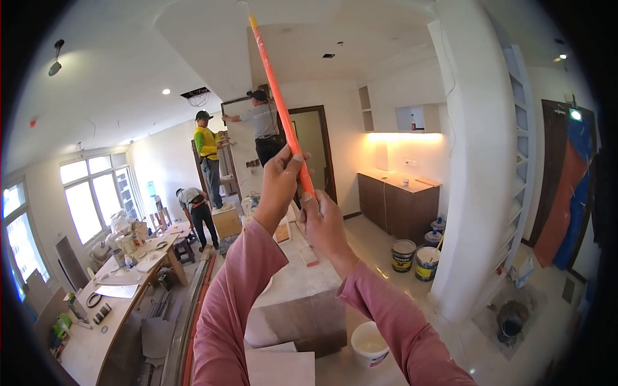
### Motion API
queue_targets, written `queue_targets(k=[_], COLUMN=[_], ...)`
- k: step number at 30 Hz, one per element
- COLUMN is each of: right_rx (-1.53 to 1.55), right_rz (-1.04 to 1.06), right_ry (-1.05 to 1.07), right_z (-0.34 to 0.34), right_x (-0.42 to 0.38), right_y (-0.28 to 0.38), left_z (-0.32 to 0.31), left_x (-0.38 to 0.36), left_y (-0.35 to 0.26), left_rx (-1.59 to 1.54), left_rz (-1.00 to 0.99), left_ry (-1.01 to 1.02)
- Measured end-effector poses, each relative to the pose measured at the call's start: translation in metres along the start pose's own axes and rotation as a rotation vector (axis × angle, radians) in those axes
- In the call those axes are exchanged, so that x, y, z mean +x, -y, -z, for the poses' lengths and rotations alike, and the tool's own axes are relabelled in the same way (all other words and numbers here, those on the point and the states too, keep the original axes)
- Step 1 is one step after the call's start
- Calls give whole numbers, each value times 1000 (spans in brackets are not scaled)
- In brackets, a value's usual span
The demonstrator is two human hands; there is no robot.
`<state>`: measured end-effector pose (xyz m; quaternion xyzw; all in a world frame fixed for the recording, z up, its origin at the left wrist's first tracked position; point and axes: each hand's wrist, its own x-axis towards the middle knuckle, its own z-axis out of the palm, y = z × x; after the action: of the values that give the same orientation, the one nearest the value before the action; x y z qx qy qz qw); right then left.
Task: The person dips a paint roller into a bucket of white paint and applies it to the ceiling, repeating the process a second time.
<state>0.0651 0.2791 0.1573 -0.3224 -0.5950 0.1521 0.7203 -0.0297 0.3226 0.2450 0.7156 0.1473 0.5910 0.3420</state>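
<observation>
An orange pole (pixel 273 83) rises from my hands toward the ceiling, with a yellow section near its upper end. My left hand (pixel 281 183) is wrapped around the pole, higher up than the other. Just below it, my right hand (pixel 325 225) grips the pole near its lower end. At the top, a thin wire-like frame (pixel 243 5) shows close to the white ceiling; the rest of that end is hard to make out. Both arms wear pink sleeves. Beneath my arms stands a large pale block-like counter (pixel 302 289).
A worker in yellow (pixel 207 145) stands on a box, near another in grey (pixel 262 122); a third person (pixel 193 206) bends down behind. A cluttered workbench (pixel 122 283) is at left. Buckets (pixel 427 264), a white bucket (pixel 369 341) and a white column (pixel 476 161) are at right.
</observation>
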Motion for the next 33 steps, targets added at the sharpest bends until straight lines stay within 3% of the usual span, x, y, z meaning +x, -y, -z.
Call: queue_targets(k=[18,33], right_rx=[60,-13], right_rz=[-77,-28], right_ry=[1,14], right_z=[-120,-137], right_x=[92,173], right_y=[-77,-141], left_z=[122,147], left_x=[98,185], left_y=[67,121], left_rx=[-6,123], left_rz=[-7,82], left_ry=[52,30])
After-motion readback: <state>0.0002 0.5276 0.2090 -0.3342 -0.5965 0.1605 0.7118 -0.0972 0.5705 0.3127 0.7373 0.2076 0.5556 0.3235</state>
